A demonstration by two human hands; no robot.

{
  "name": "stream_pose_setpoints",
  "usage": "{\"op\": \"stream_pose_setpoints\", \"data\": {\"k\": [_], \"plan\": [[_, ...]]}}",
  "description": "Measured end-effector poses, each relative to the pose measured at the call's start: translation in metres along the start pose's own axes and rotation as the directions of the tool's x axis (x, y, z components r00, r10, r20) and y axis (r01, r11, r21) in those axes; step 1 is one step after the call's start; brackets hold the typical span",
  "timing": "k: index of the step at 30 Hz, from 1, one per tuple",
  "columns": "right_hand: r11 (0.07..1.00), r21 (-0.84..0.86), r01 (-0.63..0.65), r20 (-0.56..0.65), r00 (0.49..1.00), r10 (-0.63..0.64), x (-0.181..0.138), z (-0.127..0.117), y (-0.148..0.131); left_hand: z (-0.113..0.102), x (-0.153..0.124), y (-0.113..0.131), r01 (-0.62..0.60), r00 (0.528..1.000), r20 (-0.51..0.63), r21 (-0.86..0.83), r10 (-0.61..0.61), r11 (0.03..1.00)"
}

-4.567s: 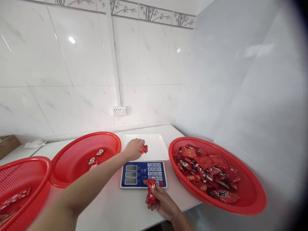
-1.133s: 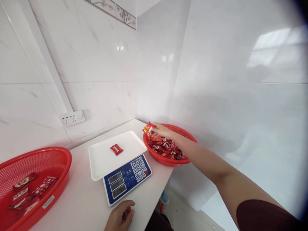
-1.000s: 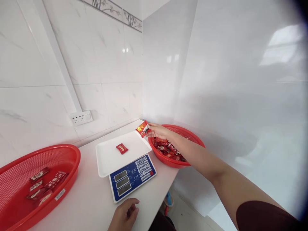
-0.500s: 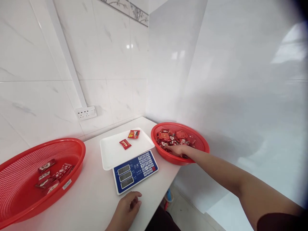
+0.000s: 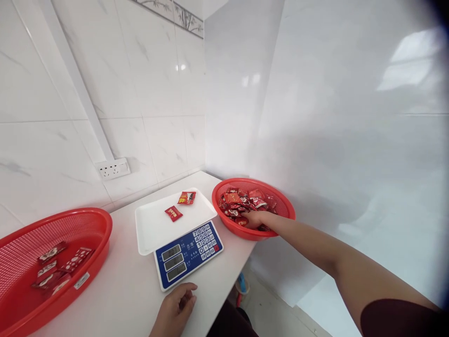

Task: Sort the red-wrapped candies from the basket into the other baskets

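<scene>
While the right hand [image 5: 253, 219] reaches across the right end of the counter [image 5: 122, 290], its fingers lie sunk among the packets [image 5: 242, 200] heaped in the right basket [image 5: 242, 232], near that basket's front rim. Whether the fingers pinch a packet cannot be told, since the heap hides their tips. The right basket, red and round, stands at the counter's far right corner beside the side wall, and the bare forearm crosses its front rim. The left hand [image 5: 174, 309] rests palm down at the counter's front edge, fingers loosely curled and close together, holding nothing, just in front of the scale [image 5: 187, 255]. The scale sits mid-counter, turned slightly, with its blue keypad panel toward the front edge and its white tray [image 5: 149, 231] behind. On the tray lie a near packet [image 5: 173, 213], about the tray's middle, and a far packet [image 5: 186, 198], by its back right corner; the two are apart. The tray's right edge lies just beside the right basket; contact cannot be told. The left basket [image 5: 75, 216], also red, stands at the counter's left end, well apart from the scale, and holds a few loose packets [image 5: 56, 269] on its floor. A white socket [image 5: 112, 168] is fixed to the tiled back wall above the counter.
</scene>
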State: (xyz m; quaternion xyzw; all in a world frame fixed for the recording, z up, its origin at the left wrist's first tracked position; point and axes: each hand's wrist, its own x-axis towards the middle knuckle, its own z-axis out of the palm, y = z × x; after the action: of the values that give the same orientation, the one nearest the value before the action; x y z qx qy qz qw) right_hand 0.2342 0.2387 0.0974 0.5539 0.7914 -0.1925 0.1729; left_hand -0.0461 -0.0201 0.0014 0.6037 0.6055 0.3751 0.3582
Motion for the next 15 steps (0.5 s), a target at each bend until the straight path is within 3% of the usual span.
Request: {"op": "stream_pose_setpoints", "data": {"k": [6, 11, 15], "plan": [[0.997, -0.072, 0.003, -0.058, 0.998, -0.007, 0.0, -0.002, 0.004, 0.004, 0.002, -0.008, -0.011, 0.999, -0.045, -0.025, 0.01, 1.0], [0.998, -0.063, -0.024, -0.111, 0.994, 0.017, 0.004, -0.002, 0.009, 0.007, 0.0, 0.0, -0.016, 0.989, -0.15, -0.056, 0.007, 0.998], [0.996, -0.072, -0.044, -0.102, 0.994, 0.036, 0.009, 0.001, 0.01, 0.007, -0.001, 0.004, 0.001, 0.989, -0.149, -0.074, -0.012, 0.997]]}}
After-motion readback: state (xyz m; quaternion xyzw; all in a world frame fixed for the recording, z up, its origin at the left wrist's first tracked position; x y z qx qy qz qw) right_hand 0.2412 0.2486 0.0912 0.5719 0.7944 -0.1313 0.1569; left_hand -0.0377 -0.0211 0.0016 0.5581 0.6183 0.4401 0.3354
